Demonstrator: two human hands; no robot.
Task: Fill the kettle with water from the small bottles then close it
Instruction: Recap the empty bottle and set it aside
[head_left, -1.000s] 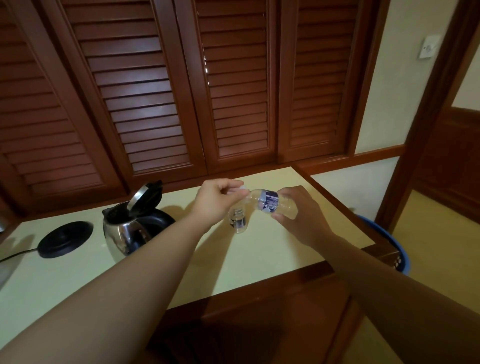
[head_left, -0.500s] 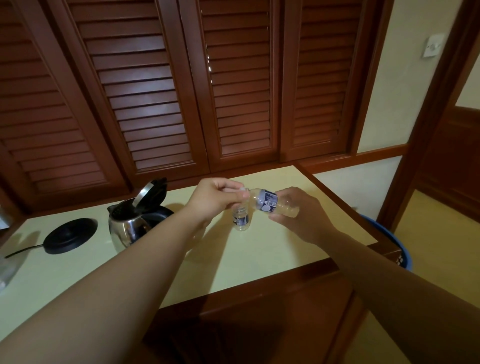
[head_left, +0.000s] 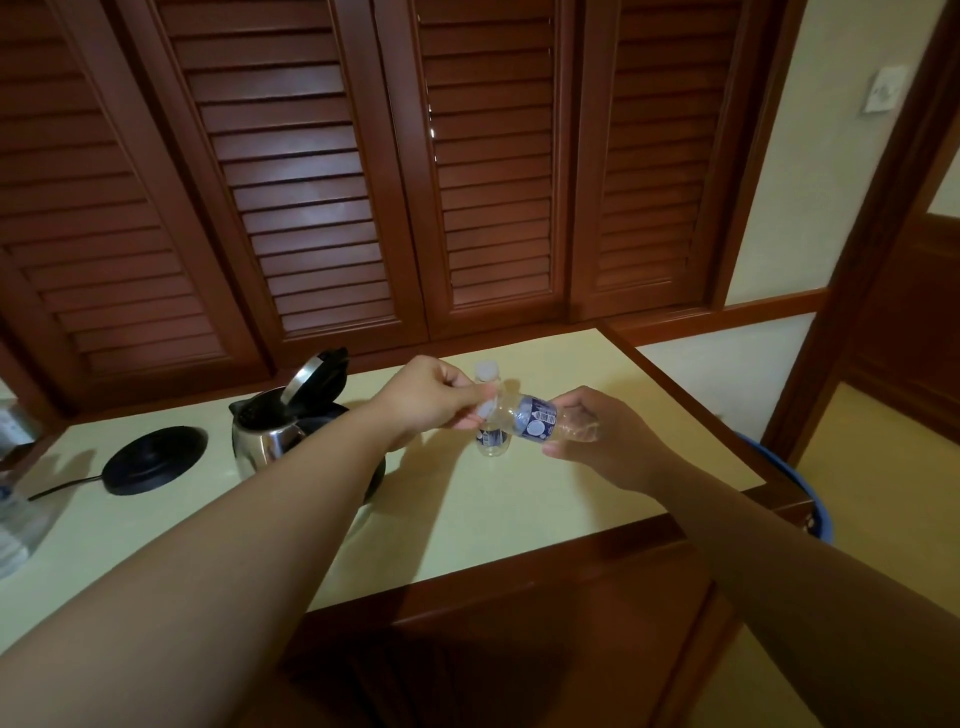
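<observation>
A small clear bottle (head_left: 535, 423) with a blue label lies sideways in my right hand (head_left: 597, 441), held above the pale counter (head_left: 519, 514). My left hand (head_left: 426, 397) pinches the white cap at the bottle's neck. Behind them a second small bottle (head_left: 492, 441) with a white cap stands upright on the counter, partly hidden. The steel kettle (head_left: 270, 436) sits to the left, off its base, with its lid tipped open. My left forearm crosses in front of the kettle's lower right side.
The black kettle base (head_left: 156, 458) with its cord lies left of the kettle. Clear plastic bottles (head_left: 15, 519) show at the far left edge. Louvred wooden doors stand behind the counter. A blue bin (head_left: 810, 499) sits past the counter's right end.
The view has shifted slightly, so the kettle and base sit further right. Both hands stay on the sideways bottle; the standing bottle's white cap now shows above my left fingers.
</observation>
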